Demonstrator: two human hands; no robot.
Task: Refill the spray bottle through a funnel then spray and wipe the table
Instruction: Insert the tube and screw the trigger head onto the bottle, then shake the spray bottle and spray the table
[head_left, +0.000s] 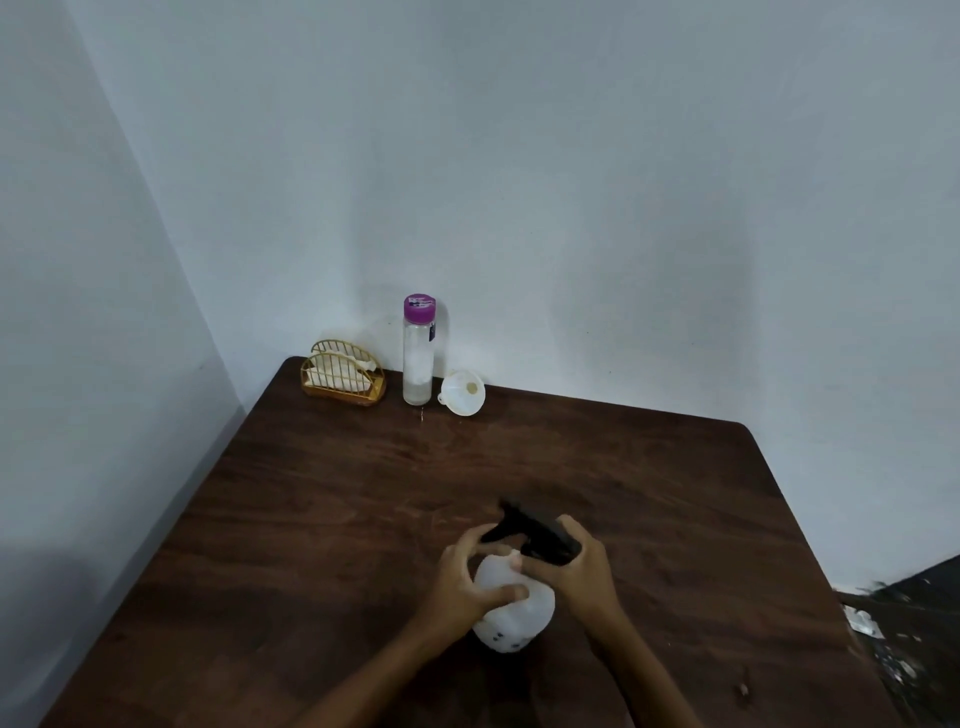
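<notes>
A white spray bottle stands near the front middle of the dark wooden table. My left hand grips its rounded body from the left. My right hand holds its black trigger head from the right. At the back of the table stands a tall clear water bottle with a purple cap. A white funnel lies on its side just right of that bottle.
A gold wire holder with white napkins sits at the back left corner. Walls close in the table's left and back sides. The table's right edge drops to a dark floor with debris.
</notes>
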